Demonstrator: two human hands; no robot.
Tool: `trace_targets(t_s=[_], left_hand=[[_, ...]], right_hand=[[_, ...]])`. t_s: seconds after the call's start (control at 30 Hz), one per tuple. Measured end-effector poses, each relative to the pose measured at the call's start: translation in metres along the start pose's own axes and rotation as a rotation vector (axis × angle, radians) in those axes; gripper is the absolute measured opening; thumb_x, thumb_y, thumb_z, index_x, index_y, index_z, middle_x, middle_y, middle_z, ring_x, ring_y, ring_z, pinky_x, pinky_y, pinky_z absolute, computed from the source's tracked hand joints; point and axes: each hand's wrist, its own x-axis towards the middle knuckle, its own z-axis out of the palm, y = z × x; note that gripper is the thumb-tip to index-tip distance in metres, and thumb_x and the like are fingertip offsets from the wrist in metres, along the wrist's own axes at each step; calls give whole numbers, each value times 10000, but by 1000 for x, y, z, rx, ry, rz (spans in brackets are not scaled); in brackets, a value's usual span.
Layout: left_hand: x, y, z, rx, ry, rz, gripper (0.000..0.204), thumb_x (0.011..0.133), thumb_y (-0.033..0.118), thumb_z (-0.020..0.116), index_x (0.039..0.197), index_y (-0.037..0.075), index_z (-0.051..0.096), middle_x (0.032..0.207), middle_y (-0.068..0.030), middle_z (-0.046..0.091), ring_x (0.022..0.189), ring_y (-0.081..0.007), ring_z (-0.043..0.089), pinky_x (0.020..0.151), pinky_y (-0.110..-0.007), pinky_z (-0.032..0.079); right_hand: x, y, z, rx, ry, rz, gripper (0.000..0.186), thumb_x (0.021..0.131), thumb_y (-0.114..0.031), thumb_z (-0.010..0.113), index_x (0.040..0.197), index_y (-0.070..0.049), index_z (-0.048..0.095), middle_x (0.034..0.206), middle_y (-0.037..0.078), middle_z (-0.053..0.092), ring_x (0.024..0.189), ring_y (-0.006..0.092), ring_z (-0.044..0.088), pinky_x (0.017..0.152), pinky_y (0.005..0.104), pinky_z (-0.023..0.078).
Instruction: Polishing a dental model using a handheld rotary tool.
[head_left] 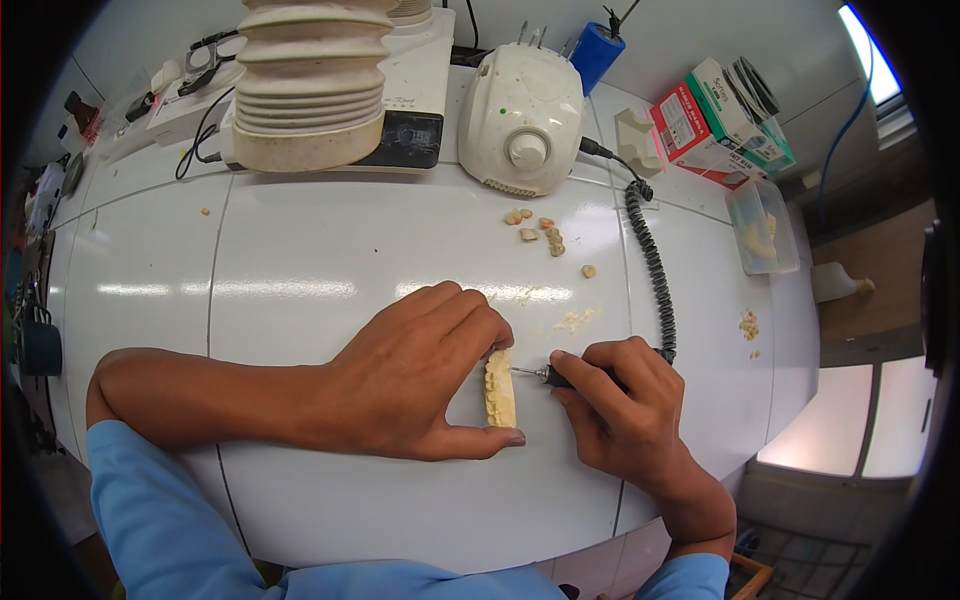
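Note:
A pale yellow dental model (501, 392) with a row of teeth along its left edge is held just above or on the white tabletop. My left hand (425, 370) grips it from the left, fingers at its far end and thumb at its near end. In my right hand (630, 400) is a black rotary handpiece (560, 377), held like a pen. Its thin metal bur (527, 371) points left, at the model's right side near the far end; whether it touches cannot be made out. A coiled black cord (655, 270) runs from behind that hand to the white control unit (522, 120).
Several small tooth-coloured pieces (555, 240) and pale shavings (575, 320) lie beyond my hands. A ribbed suction hose (310, 85) hangs at the back left. Boxes (705, 130) and a clear plastic tub (762, 228) stand at the right; more crumbs (749, 325) lie nearby.

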Motion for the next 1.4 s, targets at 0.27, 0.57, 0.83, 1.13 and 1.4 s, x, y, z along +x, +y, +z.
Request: trace_targets(t_s=[0.27, 0.57, 0.83, 1.13, 1.4], left_hand=[[-1, -1, 3, 53, 10, 24, 741, 854, 491, 1022, 1247, -43, 692, 1081, -170, 691, 980, -335, 691, 859, -441, 576], [-1, -1, 3, 20, 32, 7, 744, 816, 457, 1048, 1247, -34, 693, 1065, -155, 705, 970, -325, 703, 853, -433, 575], [-1, -2, 4, 24, 31, 7, 734, 804, 433, 1052, 1240, -33, 689, 1040, -148, 700, 939, -314, 696, 831, -427, 570], [0, 1, 3, 34, 26, 3, 726, 818, 438, 1042, 1241, -32, 687, 1042, -156, 697, 937, -316, 692, 828, -426, 567], [0, 0, 2, 32, 28, 5, 717, 819, 439, 1040, 1233, -26, 684, 1037, -153, 694, 935, -317, 689, 824, -427, 564]], right_hand=[[0, 1, 3, 0, 3, -15, 402, 826, -112, 976, 1217, -97, 886, 942, 34, 699, 767, 196, 638, 624, 357, 479], [1, 1, 6, -11, 6, -19, 407, 833, -137, 977, 1229, -113, 889, 948, 22, 685, 773, 186, 638, 640, 350, 482], [-1, 1, 7, -30, -6, -30, 403, 839, -143, 973, 1231, -110, 886, 959, 23, 683, 787, 188, 636, 648, 347, 480], [-1, 0, 8, -21, 7, -34, 405, 835, -143, 975, 1228, -107, 883, 967, 25, 690, 784, 191, 637, 652, 349, 470], [0, -2, 10, -33, 23, -27, 413, 831, -134, 977, 1232, -104, 880, 969, 25, 695, 787, 189, 640, 656, 355, 460]])
